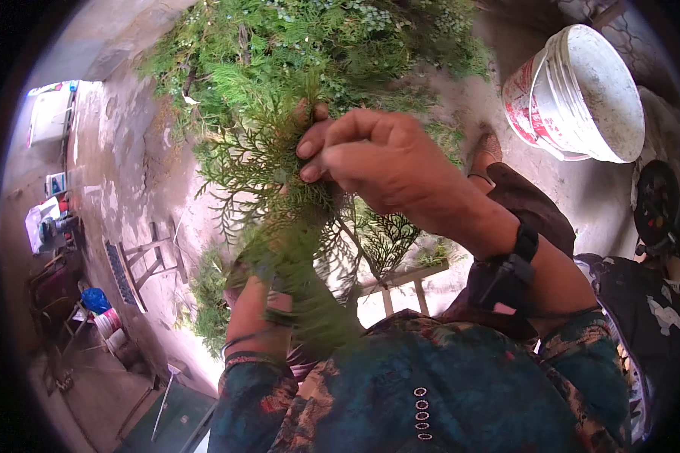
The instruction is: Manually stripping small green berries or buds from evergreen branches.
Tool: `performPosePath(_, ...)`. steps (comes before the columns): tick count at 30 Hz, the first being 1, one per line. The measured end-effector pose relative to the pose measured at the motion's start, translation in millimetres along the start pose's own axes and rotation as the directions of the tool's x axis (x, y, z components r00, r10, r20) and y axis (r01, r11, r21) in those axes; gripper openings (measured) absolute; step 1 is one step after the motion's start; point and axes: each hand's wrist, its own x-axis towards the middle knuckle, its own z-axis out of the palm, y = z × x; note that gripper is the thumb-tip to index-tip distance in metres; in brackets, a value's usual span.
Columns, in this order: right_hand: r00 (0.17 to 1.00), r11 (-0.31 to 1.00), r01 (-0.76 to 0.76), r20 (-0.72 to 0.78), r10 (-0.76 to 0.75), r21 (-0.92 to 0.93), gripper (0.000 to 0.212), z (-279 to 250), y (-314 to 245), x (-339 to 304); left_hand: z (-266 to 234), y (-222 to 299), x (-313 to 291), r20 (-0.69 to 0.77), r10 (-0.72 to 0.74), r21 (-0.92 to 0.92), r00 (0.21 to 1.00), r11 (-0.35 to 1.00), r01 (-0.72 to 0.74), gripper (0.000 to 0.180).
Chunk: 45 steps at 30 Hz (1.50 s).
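A bunch of green evergreen sprigs (261, 177), flat and scaly-leaved, is held up before me; its lower part is smeared by motion. My right hand (389, 162) comes in from the right with fingers bent and pressed together, pinching at the sprigs' stems. From below, my left forearm (258, 317) runs up into the foliage. Leaves hide most of that hand, which grips the bunch from behind. Beyond my hands a large heap of cut evergreen branches (340, 45) covers the floor, some with small pale berries.
A white bucket (612, 98) with red print stands tilted in view at the upper right, near my foot (487, 151). A low wooden frame (412, 287) is under my arms. To the left lie a small wooden rack (125, 275), a blue bag (95, 300) and more greenery (210, 302).
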Motion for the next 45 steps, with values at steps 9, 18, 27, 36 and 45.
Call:
performPosePath(9,0.928,0.838,-0.372,0.196,0.318,0.399,0.020,-4.0,-24.0,-4.1,16.9,-29.0,-0.9,-0.210,0.218,0.340,0.953,0.930,-0.138,0.035)
performPosePath(18,0.996,0.981,0.089,0.010,-0.089,-0.171,0.022,12.0,-8.8,-9.6,40.7,-35.0,-11.5,-0.327,0.428,0.641,0.842,0.756,-0.136,0.038)
performPosePath(27,0.899,0.889,-0.354,0.368,0.238,0.290,0.015,4.3,-44.2,-13.2,27.4,14.8,-3.5,-0.358,0.438,0.808,0.824,0.587,0.039,0.025)
performPosePath(36,0.967,0.836,-0.256,0.111,0.231,0.485,0.023,-30.4,-41.6,-3.7,31.4,-5.7,13.6,-0.298,0.523,0.936,0.799,0.325,0.136,0.016)
performPosePath(45,0.916,0.911,-0.387,-0.049,0.397,0.141,0.017,-16.7,-17.8,-0.5,36.8,-16.5,5.2,-0.372,0.264,0.826,0.890,0.531,0.188,0.015)
